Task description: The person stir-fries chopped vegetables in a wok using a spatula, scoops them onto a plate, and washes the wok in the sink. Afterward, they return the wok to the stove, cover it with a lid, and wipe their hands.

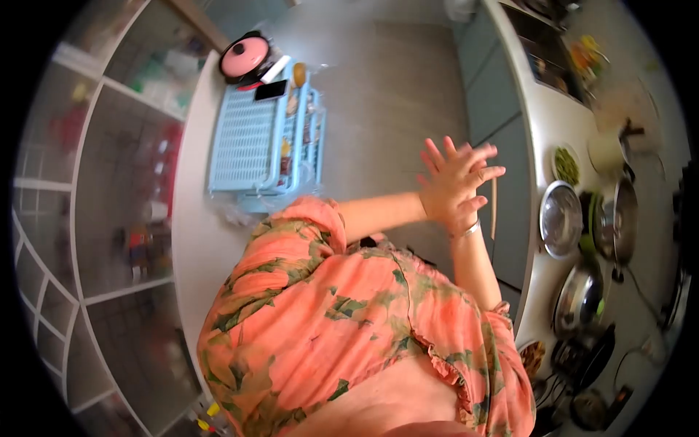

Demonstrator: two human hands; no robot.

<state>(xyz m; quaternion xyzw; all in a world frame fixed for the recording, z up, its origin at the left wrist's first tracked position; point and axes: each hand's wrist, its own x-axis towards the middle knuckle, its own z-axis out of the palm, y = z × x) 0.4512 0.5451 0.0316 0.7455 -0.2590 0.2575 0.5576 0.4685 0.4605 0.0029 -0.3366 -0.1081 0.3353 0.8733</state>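
Note:
My left hand (453,186) lies across my right hand (463,217) in front of my body, above the floor. The left fingers are spread and point to the upper right. Behind them, the right fingers are apart and point to the upper left. The two hands touch, with no object visible between them. A bracelet (472,229) circles the right wrist. Part of the right palm is hidden behind the left hand.
On the left counter (193,240) are a blue basket (244,146), a phone (271,90) and a pink-lidded pot (246,56). The right counter (542,124) holds a metal bowl (561,218), green vegetables (566,165), pans and a sink (550,62).

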